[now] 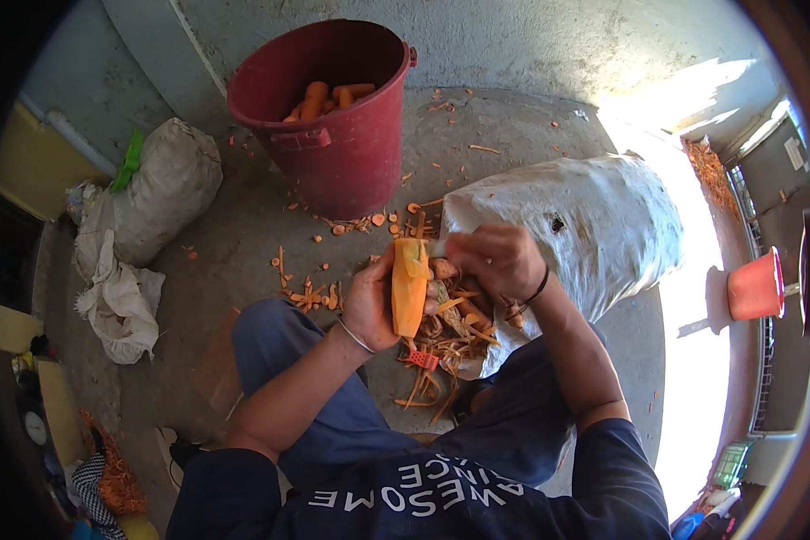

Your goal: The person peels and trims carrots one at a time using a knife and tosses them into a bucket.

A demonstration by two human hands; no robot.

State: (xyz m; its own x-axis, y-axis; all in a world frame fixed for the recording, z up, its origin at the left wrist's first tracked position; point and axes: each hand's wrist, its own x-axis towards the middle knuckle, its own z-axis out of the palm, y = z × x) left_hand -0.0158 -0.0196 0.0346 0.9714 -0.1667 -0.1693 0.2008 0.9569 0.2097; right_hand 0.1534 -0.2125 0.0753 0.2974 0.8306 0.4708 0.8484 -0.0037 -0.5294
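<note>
A large peeled orange carrot (410,292) stands roughly lengthwise in my left hand (371,301), whose fingers wrap its left side. Close to the carrot's top right is my right hand (499,261), with fingers bent together; a pale, blurred thing shows at its fingertips, too unclear to name. Beneath both hands, unpeeled carrots (477,315) and orange peel strips (423,387) lie at the mouth of a big white sack (567,225). A small red plastic piece (421,360) sits just below the carrot.
A red bucket (342,171) holding peeled carrots (313,99) stands ahead, with carrot slices around its base. Another full sack (166,180) leans at the left, beside a crumpled sack (121,306). At the right is a smaller red bucket (756,283) in bright sunlight.
</note>
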